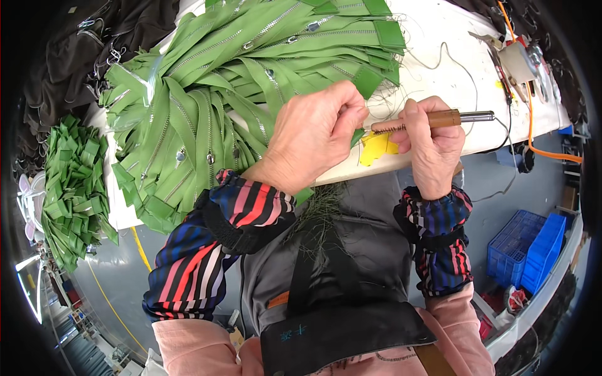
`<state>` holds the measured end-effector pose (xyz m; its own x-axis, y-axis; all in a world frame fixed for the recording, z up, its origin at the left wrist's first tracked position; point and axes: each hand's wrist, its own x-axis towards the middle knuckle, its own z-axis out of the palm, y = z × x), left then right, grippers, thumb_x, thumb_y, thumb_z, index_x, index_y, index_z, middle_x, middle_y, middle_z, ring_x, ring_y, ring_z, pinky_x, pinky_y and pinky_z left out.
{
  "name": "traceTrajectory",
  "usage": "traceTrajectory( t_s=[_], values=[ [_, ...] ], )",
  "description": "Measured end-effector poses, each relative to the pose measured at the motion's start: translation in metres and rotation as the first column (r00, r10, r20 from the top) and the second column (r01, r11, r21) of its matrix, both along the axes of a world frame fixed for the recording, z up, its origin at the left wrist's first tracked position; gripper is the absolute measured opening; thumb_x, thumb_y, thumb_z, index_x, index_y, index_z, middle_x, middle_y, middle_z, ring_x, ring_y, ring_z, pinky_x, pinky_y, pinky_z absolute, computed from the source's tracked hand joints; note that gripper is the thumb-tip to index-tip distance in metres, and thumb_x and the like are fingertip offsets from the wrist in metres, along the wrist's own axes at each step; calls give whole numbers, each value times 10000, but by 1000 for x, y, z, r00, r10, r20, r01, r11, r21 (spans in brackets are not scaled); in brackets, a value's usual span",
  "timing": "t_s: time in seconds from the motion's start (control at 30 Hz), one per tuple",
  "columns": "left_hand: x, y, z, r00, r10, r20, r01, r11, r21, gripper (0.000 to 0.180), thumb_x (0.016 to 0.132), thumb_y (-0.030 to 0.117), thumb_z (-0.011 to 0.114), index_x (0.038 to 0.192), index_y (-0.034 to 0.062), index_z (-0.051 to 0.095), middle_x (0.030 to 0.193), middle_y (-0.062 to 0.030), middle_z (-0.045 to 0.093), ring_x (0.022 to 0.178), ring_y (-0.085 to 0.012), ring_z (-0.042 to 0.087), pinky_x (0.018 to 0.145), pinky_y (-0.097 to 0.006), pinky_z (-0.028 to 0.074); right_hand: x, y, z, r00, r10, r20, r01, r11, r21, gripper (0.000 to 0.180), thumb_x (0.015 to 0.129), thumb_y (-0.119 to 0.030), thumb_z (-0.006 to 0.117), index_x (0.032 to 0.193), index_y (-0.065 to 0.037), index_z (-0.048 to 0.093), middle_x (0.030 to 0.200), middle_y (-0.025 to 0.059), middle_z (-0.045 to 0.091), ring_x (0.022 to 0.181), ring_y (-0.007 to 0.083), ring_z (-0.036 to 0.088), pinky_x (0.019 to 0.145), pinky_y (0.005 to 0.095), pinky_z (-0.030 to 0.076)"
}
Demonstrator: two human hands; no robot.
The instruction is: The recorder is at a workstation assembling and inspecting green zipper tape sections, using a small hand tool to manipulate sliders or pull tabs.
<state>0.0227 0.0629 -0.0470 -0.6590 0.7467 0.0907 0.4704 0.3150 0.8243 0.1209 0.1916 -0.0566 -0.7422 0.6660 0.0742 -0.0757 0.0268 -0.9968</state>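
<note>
The right grip (433,141) is closed around a pen-shaped tool (446,118) with a brown handle, a shiny metal rear end and a ribbed front part. The tool lies nearly level, its front pointing left toward the other hand. The left grip (316,135) is clenched, thumb against fingers, on a green zipper end (358,136) that shows just beneath the thumb; the hand covers most of that strip. The 2 hands are close together above the front edge of the white surface (439,88), and the tool's front nearly meets the left fingertips.

Just below the tool, a yellow piece (375,149) shows between the hands. Left of and beyond the left grip, a large heap of green zippers (219,69) with silver teeth and metal pulls spreads over the surface, with a clear band (152,81) across its left part. Fine loose threads lie right of the heap, and a dark tangle of threads (321,210) rests on the grey apron (376,232).

Farther out, hand tools (505,75) lie at the right, near an orange cable (530,119). A 2nd green bundle (75,188) hangs at the far left, and blue crates (515,247) stand on the floor (480,216) at the right.
</note>
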Motion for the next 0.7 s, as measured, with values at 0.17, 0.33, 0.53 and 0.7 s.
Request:
traceTrajectory(
  t_s=[0.17, 0.33, 0.53, 0.7],
  values=[
    [0, 0, 0, 1000, 2, -1, -2, 1000, 7, 73, 830, 64, 551, 792, 6, 526, 654, -26, 579, 549, -54, 495, 493, -211, 401, -1, 0, -1, 1000, 5, -3, -5, 1000, 23, 130, 830, -91, 592, 731, -24, 541, 575, -7, 531, 481, 24, 483, 431, 157, 363],
    [1, 0, 1, 1000, 8, 2, -8, 1000, -6, 78, 830, 67, 552, 790, 5, 528, 648, -26, 577, 541, -53, 485, 485, -213, 393, 1, 0, -1, 1000, 13, 9, -13, 999, 32, 132, 830, -92, 592, 730, -24, 539, 579, -10, 530, 486, 23, 482, 437, 156, 363],
    [1, -1, 1, 1000, 3, -1, -3, 1000, -7, 78, 831, 67, 551, 789, 5, 530, 642, -24, 576, 530, -48, 474, 472, -215, 383, 2, -2, -1, 1000, 11, 5, -11, 1000, 21, 136, 833, -96, 590, 730, -23, 539, 585, -8, 531, 489, 24, 482, 439, 155, 361],
    [1, -2, 5, 1000, -1, -3, 0, 1000, -24, 80, 838, 67, 535, 791, 3, 522, 656, -24, 584, 539, -54, 490, 478, -217, 393, 2, -2, 2, 1000, 8, 14, -8, 999, 33, 135, 838, -95, 583, 734, -19, 543, 589, -6, 531, 485, 29, 482, 437, 159, 367]
  ],
)
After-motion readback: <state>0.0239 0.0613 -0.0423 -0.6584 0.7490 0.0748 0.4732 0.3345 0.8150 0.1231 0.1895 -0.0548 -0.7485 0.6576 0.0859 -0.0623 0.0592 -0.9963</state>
